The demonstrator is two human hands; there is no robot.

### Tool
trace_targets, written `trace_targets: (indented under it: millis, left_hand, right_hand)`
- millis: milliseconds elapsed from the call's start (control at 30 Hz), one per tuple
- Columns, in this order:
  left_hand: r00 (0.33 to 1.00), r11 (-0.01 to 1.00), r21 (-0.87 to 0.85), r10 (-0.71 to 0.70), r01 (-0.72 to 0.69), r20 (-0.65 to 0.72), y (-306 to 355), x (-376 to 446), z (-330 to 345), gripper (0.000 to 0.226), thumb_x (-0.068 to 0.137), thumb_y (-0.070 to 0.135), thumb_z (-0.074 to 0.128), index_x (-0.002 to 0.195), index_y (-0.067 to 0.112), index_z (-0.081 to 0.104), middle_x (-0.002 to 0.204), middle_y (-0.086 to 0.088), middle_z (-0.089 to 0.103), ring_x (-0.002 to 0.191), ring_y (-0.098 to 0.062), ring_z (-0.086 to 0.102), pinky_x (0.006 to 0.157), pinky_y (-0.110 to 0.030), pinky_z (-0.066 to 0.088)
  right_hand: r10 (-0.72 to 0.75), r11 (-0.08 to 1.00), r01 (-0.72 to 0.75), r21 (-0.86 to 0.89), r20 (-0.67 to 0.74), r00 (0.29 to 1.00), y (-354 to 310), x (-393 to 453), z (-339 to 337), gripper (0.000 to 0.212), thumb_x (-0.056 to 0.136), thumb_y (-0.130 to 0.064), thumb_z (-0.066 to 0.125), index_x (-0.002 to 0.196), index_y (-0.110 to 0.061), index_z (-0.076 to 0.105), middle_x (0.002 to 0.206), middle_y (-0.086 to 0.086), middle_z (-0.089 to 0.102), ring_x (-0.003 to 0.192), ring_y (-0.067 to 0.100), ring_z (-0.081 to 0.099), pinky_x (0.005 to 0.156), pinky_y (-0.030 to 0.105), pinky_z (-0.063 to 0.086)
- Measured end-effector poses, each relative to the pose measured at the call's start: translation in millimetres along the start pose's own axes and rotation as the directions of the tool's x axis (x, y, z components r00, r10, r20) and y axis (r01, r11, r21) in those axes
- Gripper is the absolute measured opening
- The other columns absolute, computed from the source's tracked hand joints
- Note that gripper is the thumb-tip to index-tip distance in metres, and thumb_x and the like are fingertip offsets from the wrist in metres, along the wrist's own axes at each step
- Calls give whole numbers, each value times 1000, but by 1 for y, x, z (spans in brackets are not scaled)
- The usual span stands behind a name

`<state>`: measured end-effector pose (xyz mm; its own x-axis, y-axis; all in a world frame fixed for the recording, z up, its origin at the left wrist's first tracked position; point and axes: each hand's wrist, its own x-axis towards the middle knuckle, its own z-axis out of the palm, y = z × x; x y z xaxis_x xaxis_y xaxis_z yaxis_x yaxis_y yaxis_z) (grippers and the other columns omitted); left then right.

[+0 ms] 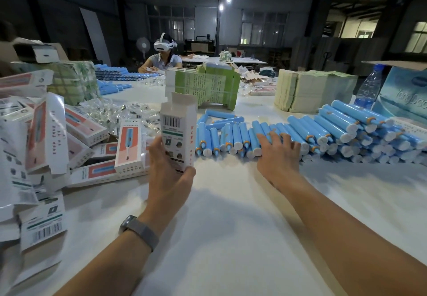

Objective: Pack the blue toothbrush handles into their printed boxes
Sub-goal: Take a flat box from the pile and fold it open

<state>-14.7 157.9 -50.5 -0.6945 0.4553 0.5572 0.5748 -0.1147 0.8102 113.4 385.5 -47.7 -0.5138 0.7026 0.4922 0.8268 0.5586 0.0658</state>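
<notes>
My left hand (168, 175) grips a white printed box (176, 131) upright by its lower half, top flap open, barcode facing me. To its right, a long pile of blue toothbrush handles (323, 131) with white ends and orange rings lies across the white table (219, 238). My right hand (278, 154) reaches palm down over the near edge of that pile, fingers spread and touching the handles. It holds nothing.
A heap of printed boxes (69, 138) fills the left side, with clear plastic packets (111, 110) behind. Green leaflet stacks (208, 85) and pale paper stacks (312, 90) stand farther back. A water bottle (368, 87) and carton (404, 94) are at right. A person wearing a headset (163, 57) sits opposite.
</notes>
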Motion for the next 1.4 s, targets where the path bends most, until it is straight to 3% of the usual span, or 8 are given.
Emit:
trace_targets:
  millis: [200, 433, 633, 767, 967, 1167, 1300, 1400]
  left_hand:
    - [997, 997, 14, 81, -81, -12, 1, -3, 2, 75, 84, -3, 67, 114, 48, 22, 128, 3, 50, 116, -17, 56, 83, -11, 46]
    - [992, 992, 34, 125, -124, -4, 5, -6, 1, 52, 87, 34, 60, 124, 38, 24, 133, 1, 49, 118, -19, 54, 91, -35, 52]
    - [986, 972, 167, 167, -165, -2, 5, -5, -4, 59, 86, 31, 56, 135, 12, 30, 130, -1, 47, 116, -26, 47, 98, -55, 43]
    - [984, 963, 209, 177, -168, -23, 1, -1, -4, 58, 93, 8, 63, 141, 4, 32, 129, -5, 48, 116, -23, 46, 99, -49, 45]
    - [978, 915, 378, 191, -144, -88, -5, 3, -6, 64, 88, 6, 69, 142, 5, 35, 129, -16, 51, 118, -33, 47, 96, -56, 44]
    - [952, 856, 440, 307, -272, -7, -1, 1, 1, 71, 81, 4, 75, 137, 15, 33, 121, -18, 54, 107, -38, 52, 87, -54, 46]
    - [934, 822, 466, 357, -326, 23, -3, 1, -1, 70, 79, 7, 75, 133, 20, 32, 117, -16, 53, 100, -38, 53, 80, -53, 47]
    - [933, 817, 472, 360, -329, 27, -2, 0, -2, 63, 78, 17, 65, 133, 19, 34, 114, -14, 53, 98, -37, 53, 78, -50, 46]
  right_hand:
    - [-22, 987, 58, 153, -226, 974, 5, -1, 0, 45, 82, 1, 59, 117, -26, 69, 118, -2, 68, 117, 31, 47, 86, 41, 26]
    - [37, 873, 197, 447, -462, 886, -5, -2, -16, 30, 86, -8, 69, 116, -13, 70, 99, 8, 73, 99, 36, 58, 78, 45, 47]
    - [319, 457, 177, 872, -346, 882, -17, 7, -60, 15, 93, -23, 60, 107, -19, 63, 84, -12, 63, 79, 2, 61, 72, 23, 48]
    - [339, 151, 250, 956, -288, 896, -21, 5, -98, 6, 90, -21, 59, 89, -25, 57, 78, 0, 65, 74, 20, 65, 66, 31, 51]
    - [365, -109, 357, 928, -296, 882, -13, 3, -137, 5, 84, -13, 57, 82, -17, 55, 56, -12, 55, 52, 9, 45, 49, 19, 39]
    - [228, 4, 434, 901, -424, 877, -30, -9, -146, 13, 92, -15, 58, 92, -24, 48, 71, 30, 53, 61, 24, 47, 54, 36, 41]
    - [199, 118, 521, 845, -535, 821, -32, -9, -145, 18, 95, -15, 58, 99, -24, 43, 58, -9, 48, 53, 5, 42, 52, 19, 37]
    - [199, 124, 510, 851, -525, 828, -31, -7, -145, 23, 96, -15, 58, 104, -21, 38, 59, -9, 47, 53, 7, 41, 54, 17, 37]
